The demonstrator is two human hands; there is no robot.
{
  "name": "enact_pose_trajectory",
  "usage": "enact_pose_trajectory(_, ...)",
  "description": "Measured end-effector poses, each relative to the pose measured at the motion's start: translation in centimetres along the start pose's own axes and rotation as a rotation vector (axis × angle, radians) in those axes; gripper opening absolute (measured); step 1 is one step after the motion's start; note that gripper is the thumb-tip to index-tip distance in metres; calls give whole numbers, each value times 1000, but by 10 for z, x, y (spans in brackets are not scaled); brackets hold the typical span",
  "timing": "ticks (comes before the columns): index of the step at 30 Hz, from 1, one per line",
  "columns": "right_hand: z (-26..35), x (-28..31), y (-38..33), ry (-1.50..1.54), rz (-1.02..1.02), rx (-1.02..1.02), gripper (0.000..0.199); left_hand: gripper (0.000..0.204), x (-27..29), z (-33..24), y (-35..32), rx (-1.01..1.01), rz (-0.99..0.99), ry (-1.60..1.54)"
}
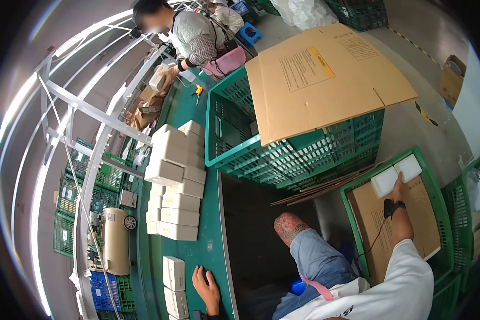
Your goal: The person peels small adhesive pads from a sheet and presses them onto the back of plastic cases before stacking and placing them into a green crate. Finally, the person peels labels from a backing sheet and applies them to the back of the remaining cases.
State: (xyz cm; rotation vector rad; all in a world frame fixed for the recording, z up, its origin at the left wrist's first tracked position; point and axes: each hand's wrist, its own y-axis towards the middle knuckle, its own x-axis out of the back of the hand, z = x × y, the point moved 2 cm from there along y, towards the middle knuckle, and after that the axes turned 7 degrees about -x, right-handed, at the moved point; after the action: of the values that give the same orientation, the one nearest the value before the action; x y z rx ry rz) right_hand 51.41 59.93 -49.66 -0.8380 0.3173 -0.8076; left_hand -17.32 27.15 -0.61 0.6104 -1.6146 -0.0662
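My left hand lies with its fingers spread on the green work table, beside a short row of small white boxes. Reaching down to the right, my right hand grips at a white box. A second white box lies just beside it. Both are at the far end of a green crate, on a brown cardboard sheet. My fingertips are partly hidden between the two boxes. Farther up the table stands a stack of white boxes.
A large green crate under a cardboard sheet stands ahead. Across the table's far end a co-worker handles a white box. An orange-handled tool lies there. A beige tank and metal frame are left.
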Motion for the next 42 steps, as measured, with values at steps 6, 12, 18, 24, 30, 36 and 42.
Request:
enact_pose_trajectory(6, 11, -30, -46, -261, -343, 175, 94, 34, -2, -3, -1, -3, 5, 30)
enact_pose_trajectory(12, -5, -42, -51, -457, -545, 200, 90, 33, 0, -4, 1, 15, 6, 20)
enact_pose_trajectory(18, 3, -44, -84, -209, -731, 422, 81, 34, 0, -7, 1, -5, 68, 16)
enact_pose_trajectory(24, 41, -17, -91, 8, -71, 192, 82, 33, 1, -8, 3, 18, 43, -13)
enact_pose_trajectory(30, 29, -24, -72, 17, -281, 228, 86, 33, 2, -11, 2, 35, 35, 18)
enact_pose_trajectory(36, 9, -44, -54, -76, -544, 147, 89, 33, 1, -9, 2, 20, -4, 22)
enact_pose_trajectory(42, 12, -34, -82, -193, -440, 198, 88, 33, 3, -5, 1, 22, -2, 17)
